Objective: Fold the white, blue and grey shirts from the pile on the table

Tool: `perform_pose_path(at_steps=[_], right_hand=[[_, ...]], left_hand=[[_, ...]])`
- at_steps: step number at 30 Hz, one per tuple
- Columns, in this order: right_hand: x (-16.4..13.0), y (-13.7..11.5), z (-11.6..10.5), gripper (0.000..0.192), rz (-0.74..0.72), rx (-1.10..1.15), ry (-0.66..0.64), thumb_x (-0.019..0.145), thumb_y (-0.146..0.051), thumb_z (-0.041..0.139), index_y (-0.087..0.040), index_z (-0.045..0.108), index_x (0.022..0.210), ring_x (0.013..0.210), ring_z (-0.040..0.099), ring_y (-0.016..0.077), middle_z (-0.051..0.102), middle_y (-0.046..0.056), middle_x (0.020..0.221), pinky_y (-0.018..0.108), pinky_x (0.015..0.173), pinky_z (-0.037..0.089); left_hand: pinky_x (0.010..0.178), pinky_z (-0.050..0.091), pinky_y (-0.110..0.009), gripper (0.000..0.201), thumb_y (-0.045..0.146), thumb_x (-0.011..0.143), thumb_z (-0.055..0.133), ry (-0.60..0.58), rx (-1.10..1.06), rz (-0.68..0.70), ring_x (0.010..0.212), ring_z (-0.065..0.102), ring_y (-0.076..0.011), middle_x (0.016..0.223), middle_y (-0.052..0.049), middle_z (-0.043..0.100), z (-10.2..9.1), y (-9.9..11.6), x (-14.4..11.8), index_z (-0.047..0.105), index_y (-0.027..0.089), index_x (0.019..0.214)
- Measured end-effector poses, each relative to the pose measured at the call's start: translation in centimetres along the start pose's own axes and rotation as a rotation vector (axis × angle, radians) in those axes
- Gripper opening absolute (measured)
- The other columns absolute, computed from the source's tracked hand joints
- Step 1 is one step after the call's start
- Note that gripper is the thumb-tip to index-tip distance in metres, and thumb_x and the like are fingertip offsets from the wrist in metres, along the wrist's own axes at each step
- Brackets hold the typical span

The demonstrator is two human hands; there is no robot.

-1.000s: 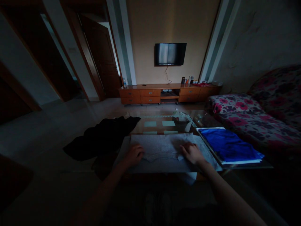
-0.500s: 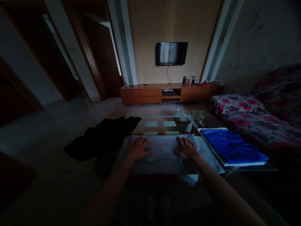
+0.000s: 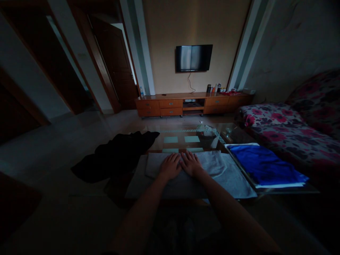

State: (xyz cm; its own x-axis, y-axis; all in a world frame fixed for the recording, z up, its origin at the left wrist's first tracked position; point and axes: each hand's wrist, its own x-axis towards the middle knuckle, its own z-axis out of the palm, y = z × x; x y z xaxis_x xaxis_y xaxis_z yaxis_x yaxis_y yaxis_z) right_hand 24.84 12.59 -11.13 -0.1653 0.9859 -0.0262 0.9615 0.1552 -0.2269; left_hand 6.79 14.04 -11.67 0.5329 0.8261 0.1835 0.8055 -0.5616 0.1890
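1. Two hands of mine lie side by side in the head view, palms down on a grey folded garment (image 3: pixel 212 164). My left hand (image 3: pixel 170 165) and my right hand (image 3: pixel 190 163) touch or nearly touch at the thumbs.
2. My fingers (image 3: pixel 174 158) are stretched out flat and close together on both hands; they grip nothing and only press on the cloth.
3. That grey garment is spread on the near end of a glass coffee table (image 3: pixel 183 136), with its near edge hanging towards me. A folded upper layer sits on a wider lower layer, which reaches out to the right.
4. Just right of the grey garment lies a bright blue folded cloth (image 3: pixel 261 164) on a white sheet or board (image 3: pixel 276 185); I cannot tell which it is.
5. Left of my hands, a black garment (image 3: pixel 117 154) is heaped over the table's left edge and droops towards the floor.
6. Farther along the glass top stand some small things (image 3: pixel 205 131) that are too dim to name.
7. A sofa with a pink flowered cover (image 3: pixel 289 132) runs along the right side, near the table.
8. On the far wall hangs a television (image 3: pixel 193 58), its cable trailing down to a long wooden cabinet (image 3: pixel 186 103) with drawers; bottles (image 3: pixel 214 88) stand on its top at the right.
9. A dark wooden door (image 3: pixel 117 67) stands open at the left.
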Motion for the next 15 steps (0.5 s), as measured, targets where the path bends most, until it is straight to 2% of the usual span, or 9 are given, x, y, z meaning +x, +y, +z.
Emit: perform_pose_path(at_steps=[3,7,12,15], right_hand=[[-0.6,1.7,-0.3,0.080,0.026,0.014,-0.010,0.099,-0.069,0.019,-0.021,0.020,0.162,0.156,0.008,0.0267,0.013,0.011,0.169,0.046,0.123,0.007],[-1.8,4.9,-0.9,0.083,0.138,-0.022,0.033,0.097,-0.072,0.018,-0.020,0.020,0.162,0.156,0.008,0.0265,0.012,0.011,0.169,0.048,0.123,0.006],[-3.7,10.7,-1.4,0.080,0.205,-0.112,0.133,0.098,-0.068,0.025,-0.019,0.028,0.161,0.154,0.018,0.0295,0.020,0.013,0.168,0.051,0.122,0.012],[-4.9,13.6,-1.5,0.081,0.246,-0.129,0.188,0.097,-0.070,0.028,-0.020,0.029,0.160,0.153,0.019,0.0320,0.020,0.014,0.167,0.053,0.120,0.019]], left_hand=[[0.123,0.022,-0.044,0.067,0.057,0.098,0.040,-0.013,-0.001,-0.012,0.151,0.028,-0.0265,0.163,-0.008,0.035,-0.2,-0.9,-0.5,0.037,0.023,0.156],[0.122,0.021,-0.045,0.075,0.067,0.095,0.039,-0.017,0.019,-0.104,0.152,0.027,-0.0285,0.165,-0.010,0.030,-0.8,-2.8,-1.1,0.036,0.023,0.156],[0.122,0.017,-0.049,0.077,0.064,0.095,0.040,0.003,0.076,-0.245,0.151,0.027,-0.0320,0.163,-0.016,0.033,-2.0,-6.0,-2.3,0.037,0.017,0.154],[0.122,0.017,-0.050,0.075,0.061,0.093,0.044,0.045,0.100,-0.282,0.151,0.027,-0.0329,0.161,-0.016,0.036,-2.7,-8.0,-3.1,0.038,0.017,0.153]])
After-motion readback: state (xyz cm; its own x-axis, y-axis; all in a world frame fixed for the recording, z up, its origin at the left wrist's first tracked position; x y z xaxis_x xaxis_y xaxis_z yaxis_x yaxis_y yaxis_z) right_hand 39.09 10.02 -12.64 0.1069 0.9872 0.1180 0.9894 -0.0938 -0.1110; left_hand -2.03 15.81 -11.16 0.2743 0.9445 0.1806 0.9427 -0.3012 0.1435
